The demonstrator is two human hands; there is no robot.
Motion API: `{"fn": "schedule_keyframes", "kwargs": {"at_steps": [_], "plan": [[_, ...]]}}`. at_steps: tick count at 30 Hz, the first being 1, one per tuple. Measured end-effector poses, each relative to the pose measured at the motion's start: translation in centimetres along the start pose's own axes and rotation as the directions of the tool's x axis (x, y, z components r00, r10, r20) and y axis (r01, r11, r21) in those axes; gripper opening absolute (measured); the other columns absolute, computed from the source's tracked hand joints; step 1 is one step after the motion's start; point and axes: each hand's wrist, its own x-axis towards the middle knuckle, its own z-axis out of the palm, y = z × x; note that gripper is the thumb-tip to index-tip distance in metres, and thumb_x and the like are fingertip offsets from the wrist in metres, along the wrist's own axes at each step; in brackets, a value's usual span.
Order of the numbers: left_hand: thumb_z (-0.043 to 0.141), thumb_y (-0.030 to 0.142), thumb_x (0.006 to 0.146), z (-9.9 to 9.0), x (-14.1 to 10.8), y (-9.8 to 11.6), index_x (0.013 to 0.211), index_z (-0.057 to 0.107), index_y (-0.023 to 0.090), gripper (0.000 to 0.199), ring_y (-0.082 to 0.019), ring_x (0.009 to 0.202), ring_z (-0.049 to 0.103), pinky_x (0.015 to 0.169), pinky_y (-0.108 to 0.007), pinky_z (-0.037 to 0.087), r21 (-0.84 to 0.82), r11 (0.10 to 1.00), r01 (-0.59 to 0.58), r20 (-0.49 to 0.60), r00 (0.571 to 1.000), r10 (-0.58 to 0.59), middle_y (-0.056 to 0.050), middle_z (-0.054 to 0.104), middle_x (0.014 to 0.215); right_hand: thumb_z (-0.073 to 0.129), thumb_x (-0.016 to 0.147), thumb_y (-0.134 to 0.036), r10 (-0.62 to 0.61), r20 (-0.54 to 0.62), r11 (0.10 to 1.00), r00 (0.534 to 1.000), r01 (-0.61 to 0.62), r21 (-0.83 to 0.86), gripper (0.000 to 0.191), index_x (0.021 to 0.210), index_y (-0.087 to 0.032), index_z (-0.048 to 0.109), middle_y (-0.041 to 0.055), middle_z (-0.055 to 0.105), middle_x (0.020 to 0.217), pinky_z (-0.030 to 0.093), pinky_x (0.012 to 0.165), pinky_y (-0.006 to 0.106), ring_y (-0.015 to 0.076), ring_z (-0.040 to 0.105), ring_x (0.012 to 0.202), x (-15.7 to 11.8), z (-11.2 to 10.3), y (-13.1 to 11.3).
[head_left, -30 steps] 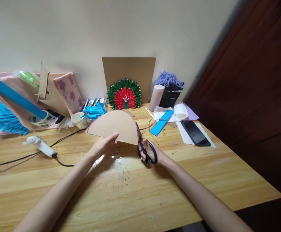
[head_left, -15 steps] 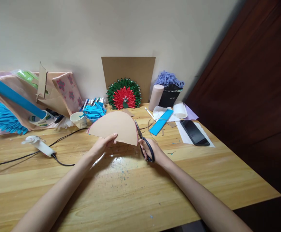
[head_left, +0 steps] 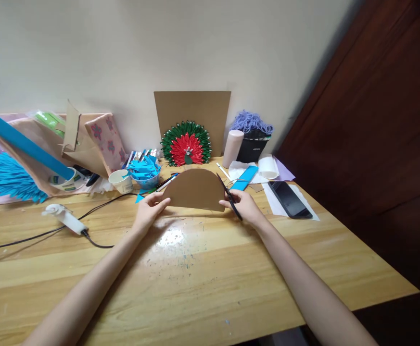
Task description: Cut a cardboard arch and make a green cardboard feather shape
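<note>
A brown half-round piece of cardboard (head_left: 195, 190) is held up above the wooden table (head_left: 202, 293), its straight edge toward me. My left hand (head_left: 149, 210) pinches its left corner between thumb and fingers. At its right corner, my right hand (head_left: 244, 205) grips the cardboard with the thumb and also has the dark scissors (head_left: 234, 204) in its fingers. The scissors' blades point up and away along the curved right edge. Behind the cardboard a red and green fan-shaped peacock (head_left: 187, 144) leans on a brown board (head_left: 191, 103).
To the left lie a white glue gun (head_left: 65, 218) with a black cord, a paper cup (head_left: 120, 181) and a bowl of blue strips (head_left: 145, 170). On the right are a phone (head_left: 291, 199), a blue strip (head_left: 245, 178) and a pink cylinder (head_left: 233, 148).
The cardboard has turned from its pale face to a brown one and shifted right. My right hand has moved up onto its corner, the scissors still in it. My left hand now holds the left corner.
</note>
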Motion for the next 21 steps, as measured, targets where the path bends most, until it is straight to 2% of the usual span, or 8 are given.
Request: {"fn": "schedule_keyframes", "kwargs": {"at_steps": [4,7,15,19,21], "plan": [[0.072,0.035,0.061,-1.2,0.7,-0.8,0.075,0.071,0.014,0.025,-0.018,0.072,0.062,0.07,-0.028,0.046,0.207,0.973,-0.104,0.031,0.994,0.1,-0.007,0.07,0.076,0.071,0.063,-0.042,-0.023,0.026,0.995,0.999,0.025,-0.1,0.032,0.067,-0.015,0.053,-0.003,0.049,0.061,0.034,0.056,0.025,0.0126,0.045,0.058,0.3,-0.7,1.2],[0.069,0.033,0.064,-1.2,0.4,-1.2,0.072,0.071,0.015,0.02,-0.02,0.075,0.062,0.073,-0.029,0.045,0.266,0.951,-0.156,0.054,0.988,0.147,-0.007,0.07,0.076,0.07,0.063,-0.044,-0.046,0.012,0.986,0.999,0.047,-0.162,0.034,0.061,-0.016,0.05,-0.0044,0.045,0.057,0.031,0.053,0.024,0.0116,0.04,0.056,0.3,-0.6,1.8],[0.065,0.037,0.066,-1.0,-0.2,-0.6,0.074,0.072,0.015,0.024,-0.021,0.076,0.062,0.072,-0.028,0.045,0.259,0.959,-0.118,0.073,0.992,0.102,-0.007,0.071,0.079,0.069,0.063,-0.041,-0.065,0.002,0.973,0.998,0.063,-0.221,0.03,0.062,-0.016,0.054,-0.0035,0.047,0.058,0.032,0.054,0.024,0.013,0.043,0.058,0.4,-0.3,2.9],[0.064,0.04,0.068,-0.9,-0.5,-0.7,0.077,0.07,0.017,0.026,-0.02,0.077,0.06,0.072,-0.027,0.045,0.221,0.965,-0.144,0.139,0.984,0.114,-0.005,0.07,0.08,0.073,0.06,-0.043,-0.039,-0.026,0.991,0.999,0.035,-0.127,0.032,0.066,-0.015,0.058,-0.0016,0.055,0.061,0.039,0.057,0.026,0.0145,0.05,0.059,0.4,0.1,2.7],[0.066,0.042,0.065,-0.8,-0.4,-0.9,0.074,0.068,0.016,0.028,-0.019,0.073,0.059,0.068,-0.026,0.045,0.153,0.983,-0.102,0.135,0.987,0.082,-0.004,0.068,0.075,0.074,0.058,-0.043,0.003,-0.086,1.0,0.996,-0.006,-0.026,0.034,0.072,-0.015,0.061,0.0005,0.06,0.066,0.044,0.06,0.028,0.0157,0.056,0.062,0.5,0.2,2.4]]}}
